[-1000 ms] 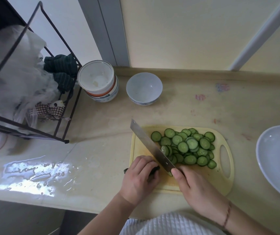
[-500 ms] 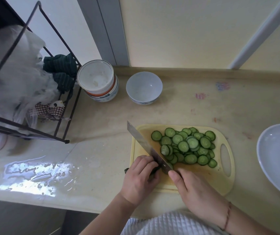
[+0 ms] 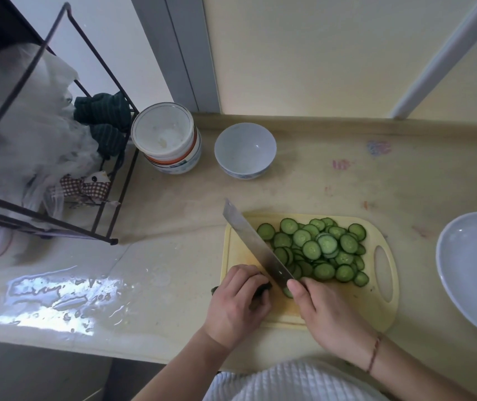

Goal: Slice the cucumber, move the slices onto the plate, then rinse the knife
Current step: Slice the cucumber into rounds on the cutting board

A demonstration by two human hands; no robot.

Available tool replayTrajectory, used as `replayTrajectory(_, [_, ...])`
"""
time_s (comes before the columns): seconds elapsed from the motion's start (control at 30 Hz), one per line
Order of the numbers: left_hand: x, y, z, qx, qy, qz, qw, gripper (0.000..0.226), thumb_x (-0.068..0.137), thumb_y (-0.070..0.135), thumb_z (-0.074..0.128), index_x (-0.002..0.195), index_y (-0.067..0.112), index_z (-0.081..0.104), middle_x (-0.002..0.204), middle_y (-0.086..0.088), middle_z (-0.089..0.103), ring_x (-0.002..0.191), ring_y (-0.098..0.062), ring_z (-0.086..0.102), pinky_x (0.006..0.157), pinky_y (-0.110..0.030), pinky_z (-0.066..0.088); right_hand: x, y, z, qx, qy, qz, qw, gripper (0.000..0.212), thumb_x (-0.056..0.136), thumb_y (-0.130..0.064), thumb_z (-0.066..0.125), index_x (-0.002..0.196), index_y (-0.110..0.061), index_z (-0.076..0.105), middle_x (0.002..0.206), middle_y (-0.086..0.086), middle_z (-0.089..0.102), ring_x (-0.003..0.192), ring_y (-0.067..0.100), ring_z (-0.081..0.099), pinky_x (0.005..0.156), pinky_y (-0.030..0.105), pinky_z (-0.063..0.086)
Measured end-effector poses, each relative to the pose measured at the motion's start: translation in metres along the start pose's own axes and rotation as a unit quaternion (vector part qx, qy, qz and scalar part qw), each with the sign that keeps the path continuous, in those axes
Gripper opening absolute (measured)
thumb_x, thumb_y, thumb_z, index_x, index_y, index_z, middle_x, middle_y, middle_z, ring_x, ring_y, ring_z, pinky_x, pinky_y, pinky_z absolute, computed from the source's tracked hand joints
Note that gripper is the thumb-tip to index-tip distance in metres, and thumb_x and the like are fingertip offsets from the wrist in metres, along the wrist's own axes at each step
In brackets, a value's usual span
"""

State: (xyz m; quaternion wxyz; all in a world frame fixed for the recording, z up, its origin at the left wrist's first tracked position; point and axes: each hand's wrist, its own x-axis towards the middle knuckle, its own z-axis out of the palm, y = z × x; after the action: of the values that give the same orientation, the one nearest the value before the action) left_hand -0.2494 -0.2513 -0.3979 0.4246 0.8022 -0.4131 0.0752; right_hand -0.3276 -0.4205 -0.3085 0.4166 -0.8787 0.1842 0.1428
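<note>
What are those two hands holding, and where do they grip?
Right hand grips the steel cleaver at its hidden handle end. Left hand curls over the dark green cucumber stub.

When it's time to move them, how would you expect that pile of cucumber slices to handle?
The cucumber slices look thin and freshly cut, so probably wet and slippery. They overlap loosely on the cutting board, so a push would likely slide them apart. Lying flat, they seem unlikely to roll.

Cream wall (image 3: pixel 303 53), beige countertop (image 3: pixel 173 215) with wet glare, black wire rack (image 3: pixel 58 224)
</note>
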Motion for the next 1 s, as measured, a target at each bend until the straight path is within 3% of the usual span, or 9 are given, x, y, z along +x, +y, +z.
replayTrajectory(0.1, [0.0, 0.0, 0.001, -0.005, 0.009, -0.004, 1.0, 0.027, 0.077, 0.001, 0.076, 0.098, 0.01, 0.062, 0.102, 0.0, 0.058, 0.092, -0.019, 0.06, 0.088, -0.021, 0.051, -0.012, -0.01, -0.004, 0.013, -0.008, -0.016, 1.0, 0.045, 0.09, -0.057, 0.022, 0.073, -0.024, 0.048, 0.059, -0.001, 0.051, 0.055, 0.011, 0.049, 0.054, 0.028, 0.039])
replayTrajectory(0.37, [0.0, -0.001, 0.001, -0.01, 0.009, -0.003, 1.0, 0.023, 0.079, 0.002, 0.074, 0.097, 0.009, 0.061, 0.099, -0.003, 0.061, 0.09, -0.021, 0.062, 0.089, -0.021, 0.051, -0.025, -0.013, -0.007, 0.004, -0.005, -0.025, 1.0, 0.052, 0.085, -0.064, 0.016, 0.071, -0.022, 0.044, 0.059, 0.003, 0.05, 0.064, 0.018, 0.053, 0.059, 0.031, 0.04])
replayTrajectory(0.63, [-0.003, -0.002, 0.003, -0.005, 0.01, -0.009, 1.0, 0.018, 0.082, 0.004, 0.074, 0.096, 0.008, 0.064, 0.098, -0.005, 0.064, 0.091, -0.022, 0.063, 0.088, -0.025, 0.053, 0.002, -0.001, 0.017, -0.016, -0.014, -0.017, 1.0, 0.057, 0.085, -0.068, 0.013, 0.079, -0.024, 0.05, 0.065, -0.005, 0.053, 0.061, 0.01, 0.051, 0.052, 0.021, 0.032])
replayTrajectory(0.8, [-0.002, -0.002, 0.002, -0.001, 0.006, -0.015, 1.0, 0.016, 0.083, 0.006, 0.073, 0.096, 0.007, 0.064, 0.098, -0.005, 0.062, 0.09, -0.021, 0.062, 0.086, -0.024, 0.053, 0.007, 0.001, 0.015, -0.01, -0.004, -0.026, 1.0, 0.052, 0.086, -0.063, 0.015, 0.073, -0.023, 0.046, 0.065, -0.005, 0.053, 0.062, 0.012, 0.052, 0.058, 0.028, 0.037])
replayTrajectory(1.0, [0.0, 0.001, 0.0, -0.005, 0.004, -0.015, 1.0, 0.02, 0.081, 0.007, 0.072, 0.096, 0.011, 0.06, 0.102, 0.002, 0.055, 0.091, -0.018, 0.059, 0.091, -0.015, 0.046, 0.0, -0.001, 0.001, -0.007, 0.0, -0.013, 1.0, 0.049, 0.086, -0.061, 0.017, 0.07, -0.024, 0.045, 0.062, -0.006, 0.049, 0.057, 0.007, 0.047, 0.056, 0.024, 0.037])
